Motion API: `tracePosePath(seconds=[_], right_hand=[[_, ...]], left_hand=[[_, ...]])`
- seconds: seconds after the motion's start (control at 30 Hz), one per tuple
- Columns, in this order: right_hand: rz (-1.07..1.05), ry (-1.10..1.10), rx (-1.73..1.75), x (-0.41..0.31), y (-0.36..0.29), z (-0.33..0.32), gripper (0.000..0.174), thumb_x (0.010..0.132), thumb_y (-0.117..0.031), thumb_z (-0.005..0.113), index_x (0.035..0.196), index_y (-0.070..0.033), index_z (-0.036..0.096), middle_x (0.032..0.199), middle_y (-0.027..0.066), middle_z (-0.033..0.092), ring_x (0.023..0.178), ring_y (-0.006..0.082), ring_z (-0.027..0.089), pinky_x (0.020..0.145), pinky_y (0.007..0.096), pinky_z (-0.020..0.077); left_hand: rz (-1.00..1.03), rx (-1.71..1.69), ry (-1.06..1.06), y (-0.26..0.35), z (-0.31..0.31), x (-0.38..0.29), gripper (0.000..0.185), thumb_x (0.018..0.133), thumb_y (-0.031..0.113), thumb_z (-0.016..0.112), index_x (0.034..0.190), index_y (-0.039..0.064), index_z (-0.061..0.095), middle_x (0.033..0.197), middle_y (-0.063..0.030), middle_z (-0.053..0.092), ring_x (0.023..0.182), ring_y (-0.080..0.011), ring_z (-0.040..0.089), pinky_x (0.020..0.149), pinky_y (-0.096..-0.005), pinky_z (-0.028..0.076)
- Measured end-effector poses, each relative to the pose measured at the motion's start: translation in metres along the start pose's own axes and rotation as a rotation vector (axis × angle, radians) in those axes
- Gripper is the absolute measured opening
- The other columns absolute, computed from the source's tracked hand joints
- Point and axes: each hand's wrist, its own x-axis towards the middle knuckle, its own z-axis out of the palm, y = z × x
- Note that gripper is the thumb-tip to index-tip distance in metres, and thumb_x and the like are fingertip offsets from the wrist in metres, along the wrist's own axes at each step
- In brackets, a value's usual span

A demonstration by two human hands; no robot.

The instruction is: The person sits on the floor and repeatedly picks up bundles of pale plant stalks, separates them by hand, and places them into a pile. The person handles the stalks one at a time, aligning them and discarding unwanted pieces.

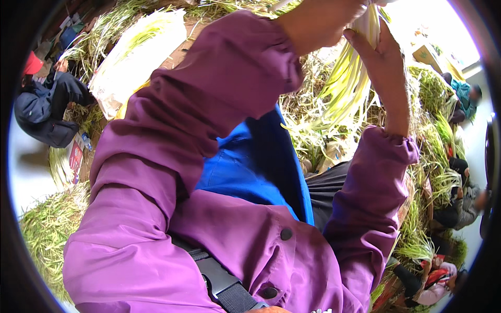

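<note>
A bundle of leafy stalks (348, 84), white at the stems and yellow-green at the leaves, hangs leaves down near the top right. My right hand (385, 64) grips it from the right, with the thumb across the front of the white stems. Against the stems from the left, near their upper end, my left hand (328, 21) is closed; its fingertips are partly cut off by the top edge and blurred by glare. Below the bundle lie loose pale stalks and leaves (309, 129). A blue cloth (246, 168) covers my lap.
At left, more stalks lie on a white sheet (137, 58), near a seated person in dark clothes (51, 105). Long heaps of green leaves (422, 176) run down the right side, with several people beyond. A cardboard box (426, 56) stands at upper right.
</note>
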Motion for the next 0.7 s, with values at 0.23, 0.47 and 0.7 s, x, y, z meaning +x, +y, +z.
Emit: tracePosePath(seconds=[0.23, 0.47, 0.7], right_hand=[[0.286, -0.428, 0.406, -0.013, -0.022, 0.004, 0.052, 0.078, -0.031, 0.071, 0.120, -0.003, 0.056, 0.098, 0.0071, 0.065, 0.091, 0.0158, 0.062, 0.085, 0.0298, 0.0475], [0.469, -0.712, 1.018, -0.016, 0.019, 0.083, 0.040, 0.084, -0.027, 0.066, 0.113, 0.000, 0.057, 0.092, 0.0086, 0.066, 0.083, 0.0159, 0.064, 0.076, 0.0302, 0.0513], [0.444, -0.226, 0.206, -0.055, 0.072, 0.088, 0.057, 0.083, -0.047, 0.062, 0.116, -0.001, 0.059, 0.100, 0.0065, 0.065, 0.091, 0.0186, 0.060, 0.082, 0.0303, 0.0459]], left_hand=[[-0.134, 0.275, -0.093, 0.038, -0.024, -0.034, 0.048, 0.090, 0.026, 0.059, 0.131, 0.002, 0.045, 0.123, -0.0155, 0.054, 0.112, -0.0242, 0.053, 0.093, -0.0362, 0.044], [-0.171, -0.366, 0.095, 0.014, -0.085, -0.072, 0.039, 0.091, 0.031, 0.056, 0.122, 0.007, 0.053, 0.080, -0.0040, 0.061, 0.087, -0.0240, 0.060, 0.079, -0.0426, 0.048], [-0.160, -0.209, 0.850, 0.024, -0.163, -0.124, 0.019, 0.082, 0.022, 0.069, 0.095, 0.010, 0.062, 0.074, -0.0019, 0.065, 0.060, -0.0187, 0.058, 0.060, -0.0380, 0.049]])
